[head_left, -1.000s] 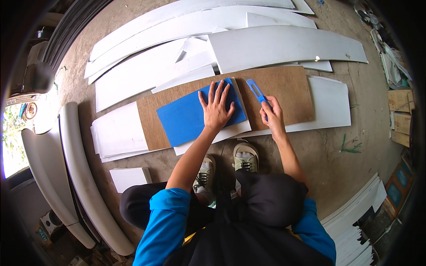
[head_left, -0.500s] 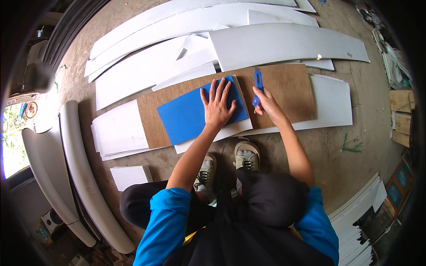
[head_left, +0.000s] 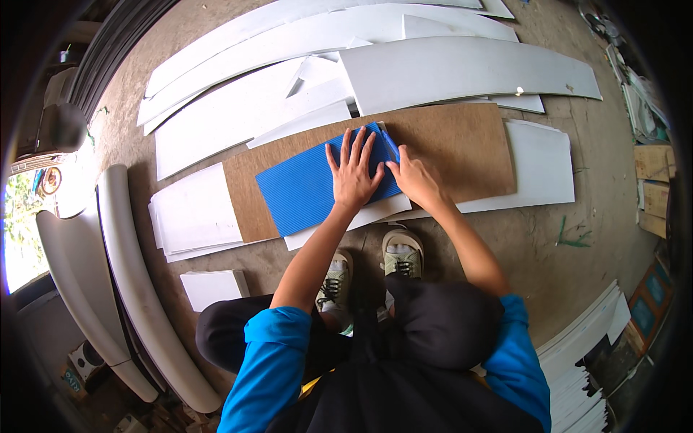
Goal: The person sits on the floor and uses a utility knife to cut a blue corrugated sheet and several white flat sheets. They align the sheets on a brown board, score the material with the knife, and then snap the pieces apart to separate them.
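My left hand lies flat, fingers spread wide, palm pressed down on the blue corrugated sheet; it grips nothing. The sheet rests tilted on the brown board, its right edge just under my fingertips. My right hand is closed around a blue utility knife, the tool laid along the sheet's right edge with its far end toward the sheet's upper corner. Both hands sit close together, nearly touching.

The brown board lies on the concrete floor, over stacked white panels at its left end and another white panel at its right end. A narrow white strip shows from beneath the board's near edge. Long white sheets fan out on the floor beyond the board. A small white block sits on the floor by my left knee. My two shoes stand just short of the board. More white panels are stacked at my lower right.
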Tool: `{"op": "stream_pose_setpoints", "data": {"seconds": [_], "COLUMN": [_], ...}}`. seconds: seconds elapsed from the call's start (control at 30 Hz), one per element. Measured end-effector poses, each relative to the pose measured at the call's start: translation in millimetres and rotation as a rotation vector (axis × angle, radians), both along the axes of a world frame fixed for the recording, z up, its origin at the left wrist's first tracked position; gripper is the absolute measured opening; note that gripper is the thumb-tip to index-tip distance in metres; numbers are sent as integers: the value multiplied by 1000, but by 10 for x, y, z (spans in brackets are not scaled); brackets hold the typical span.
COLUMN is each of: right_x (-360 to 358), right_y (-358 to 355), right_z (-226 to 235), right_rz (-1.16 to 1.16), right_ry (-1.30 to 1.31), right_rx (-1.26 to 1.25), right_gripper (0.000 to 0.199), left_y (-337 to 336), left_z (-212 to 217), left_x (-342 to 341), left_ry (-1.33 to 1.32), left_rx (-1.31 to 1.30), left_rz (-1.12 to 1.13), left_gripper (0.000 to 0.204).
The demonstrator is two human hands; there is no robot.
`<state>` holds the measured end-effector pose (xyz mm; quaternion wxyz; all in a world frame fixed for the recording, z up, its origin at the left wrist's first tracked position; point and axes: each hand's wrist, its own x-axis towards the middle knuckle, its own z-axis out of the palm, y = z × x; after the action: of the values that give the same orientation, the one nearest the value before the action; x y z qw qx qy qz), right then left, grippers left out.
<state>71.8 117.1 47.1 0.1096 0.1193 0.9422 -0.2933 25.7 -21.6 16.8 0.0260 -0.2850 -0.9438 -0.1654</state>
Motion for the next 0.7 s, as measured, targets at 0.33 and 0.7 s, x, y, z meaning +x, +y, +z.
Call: {"op": "stream_pose_setpoints", "data": {"seconds": [0.33, 0.7], "right_x": [-240, -369], "right_y": [-59, -206], "right_z": [57, 8], "right_rz": [-41, 70], "right_ry": [81, 120], "right_rx": [126, 345], "right_gripper": [36, 22], "left_y": [-19, -24], "left_z": [-15, -10], "left_x": [-13, -22], "left_ry": [15, 10], "left_rx": [19, 4], "left_rz": [-14, -26], "left_gripper": [59, 58]}}
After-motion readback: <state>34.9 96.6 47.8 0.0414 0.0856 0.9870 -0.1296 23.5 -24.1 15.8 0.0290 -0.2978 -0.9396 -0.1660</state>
